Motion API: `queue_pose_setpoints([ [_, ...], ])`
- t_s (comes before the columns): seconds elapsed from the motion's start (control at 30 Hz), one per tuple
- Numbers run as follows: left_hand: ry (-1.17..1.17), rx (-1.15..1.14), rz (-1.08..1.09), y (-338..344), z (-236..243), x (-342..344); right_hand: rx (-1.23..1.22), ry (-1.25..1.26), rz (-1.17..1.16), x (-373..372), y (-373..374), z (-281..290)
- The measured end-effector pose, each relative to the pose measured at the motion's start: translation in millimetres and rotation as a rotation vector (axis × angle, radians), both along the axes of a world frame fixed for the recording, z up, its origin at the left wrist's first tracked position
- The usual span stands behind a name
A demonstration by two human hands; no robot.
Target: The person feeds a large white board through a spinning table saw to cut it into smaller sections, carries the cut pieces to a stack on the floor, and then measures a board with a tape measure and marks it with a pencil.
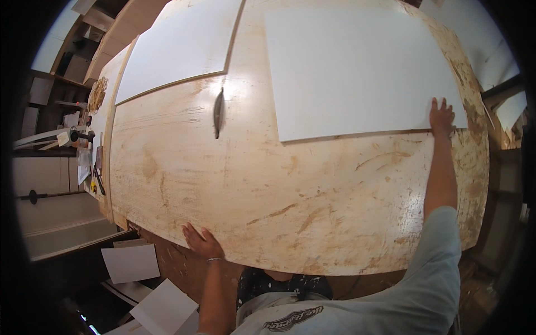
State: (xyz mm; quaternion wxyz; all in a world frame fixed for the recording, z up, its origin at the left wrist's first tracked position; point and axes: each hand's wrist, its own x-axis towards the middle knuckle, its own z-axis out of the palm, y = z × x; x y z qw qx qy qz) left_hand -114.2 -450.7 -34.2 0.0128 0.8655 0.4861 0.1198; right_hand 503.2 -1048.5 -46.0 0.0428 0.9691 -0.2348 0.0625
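My right hand (442, 117) reaches forward and rests on the near right corner of a large white panel (357, 72), its fingers stretched over the surface. My left hand (202, 241) lies at the near edge of the wooden worktable (268, 184), fingers extended and holding nothing. A second white panel (178, 47) lies flat at the far left of the table. Between the two panels sits a dark, slim, curved object (219, 113), pointed at both ends; I cannot make out its kind.
Along the table's left side runs a ledge with hand tools (96, 181) and a coil of tan strip (97, 95). White board offcuts (131, 262) lie low at the left, below table height. Shelving (72, 61) stands at the far left. The tabletop is scuffed and stained.
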Motion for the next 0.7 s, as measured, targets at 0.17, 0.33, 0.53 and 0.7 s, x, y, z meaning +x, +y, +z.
queue_pose_setpoints([
  [0.17,-0.045,0.016,-0.045,10.1,-10.1,-6.7,0.045,0.095,-0.103,45.2,-167.3,-6.9],
  [0.33,-0.131,-0.01,0.043,-8.7,-5.6,-4.3,0.069,-0.119,0.166,101.8,-221.3,-30.2],
  [0.53,-0.291,-0.331,-0.394,-171.9,5.0,99.7,0.098,-0.145,0.019,75.3,-187.7,-18.4],
  [0.7,-0.846,-0.335,-0.233,-181.3,-5.9,294.9,-0.054,-0.292,0.17,78.7,-192.9,-32.4],
])
